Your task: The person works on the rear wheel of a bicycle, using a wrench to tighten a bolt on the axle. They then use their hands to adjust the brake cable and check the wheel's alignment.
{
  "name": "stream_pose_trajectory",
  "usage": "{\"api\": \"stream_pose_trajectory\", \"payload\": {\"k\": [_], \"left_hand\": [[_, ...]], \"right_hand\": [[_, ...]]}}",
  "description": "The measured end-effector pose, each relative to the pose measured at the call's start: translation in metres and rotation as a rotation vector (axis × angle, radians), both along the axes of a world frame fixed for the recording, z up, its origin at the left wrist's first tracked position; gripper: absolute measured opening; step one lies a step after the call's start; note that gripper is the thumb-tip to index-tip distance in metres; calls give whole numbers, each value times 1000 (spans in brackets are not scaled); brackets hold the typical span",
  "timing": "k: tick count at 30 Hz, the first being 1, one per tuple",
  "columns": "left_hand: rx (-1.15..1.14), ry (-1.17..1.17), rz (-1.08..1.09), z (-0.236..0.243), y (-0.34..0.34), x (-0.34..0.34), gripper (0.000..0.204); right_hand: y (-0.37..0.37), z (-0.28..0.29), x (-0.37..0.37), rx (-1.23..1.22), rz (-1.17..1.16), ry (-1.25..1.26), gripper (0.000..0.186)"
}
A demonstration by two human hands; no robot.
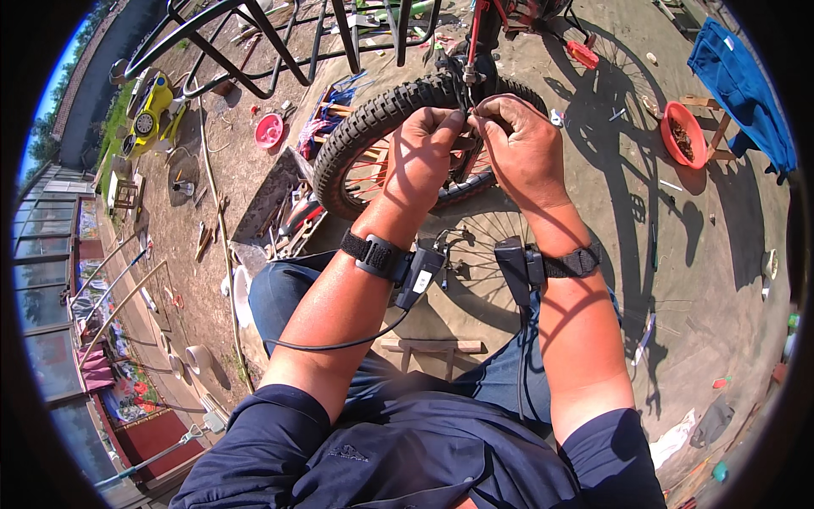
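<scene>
Both my hands are raised close together at the front of a bicycle wheel with a knobbly black tyre [360, 119]. My left hand [426, 151] pinches thumb against forefinger just below the brake parts [471, 75] at the fork. Nearly touching it, my right hand [524, 146] is curled in a similar pinch. Whatever lies between the fingertips is too small to make out. Behind the hands, the red rim and spokes are partly hidden. A black metal carrier basket [298, 61] juts out above the tyre. Each wrist wears a strapped black device.
An open grey tool tray [264, 197] holding tools lies left of the wheel. Beyond it stands a pink bowl [269, 131]. At right are a red bowl [683, 136] and a stool draped with blue cloth [739, 89]. A red pedal [582, 55] sticks out near the top.
</scene>
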State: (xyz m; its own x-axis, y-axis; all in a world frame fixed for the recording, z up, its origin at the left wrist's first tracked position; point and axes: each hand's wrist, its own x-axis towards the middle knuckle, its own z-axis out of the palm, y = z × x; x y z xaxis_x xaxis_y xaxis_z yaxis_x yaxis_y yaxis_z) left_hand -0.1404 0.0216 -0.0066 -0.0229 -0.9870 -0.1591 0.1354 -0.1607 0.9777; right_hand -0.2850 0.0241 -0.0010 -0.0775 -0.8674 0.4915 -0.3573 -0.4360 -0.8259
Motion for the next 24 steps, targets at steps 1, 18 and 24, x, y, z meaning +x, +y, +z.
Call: {"api": "stream_pose_trajectory", "payload": {"k": [1,18,24], "left_hand": [[2,4,1,0,0,0,17],[-25,14,-25,1,-1,4,15],[-13,-6,-21,4,0,1,17]], "right_hand": [[-1,-1,0,-2,4,-18,9],[-1,5,2,-27,-14,101,13],[-9,-5,2,-14,-88,114,14]]}}
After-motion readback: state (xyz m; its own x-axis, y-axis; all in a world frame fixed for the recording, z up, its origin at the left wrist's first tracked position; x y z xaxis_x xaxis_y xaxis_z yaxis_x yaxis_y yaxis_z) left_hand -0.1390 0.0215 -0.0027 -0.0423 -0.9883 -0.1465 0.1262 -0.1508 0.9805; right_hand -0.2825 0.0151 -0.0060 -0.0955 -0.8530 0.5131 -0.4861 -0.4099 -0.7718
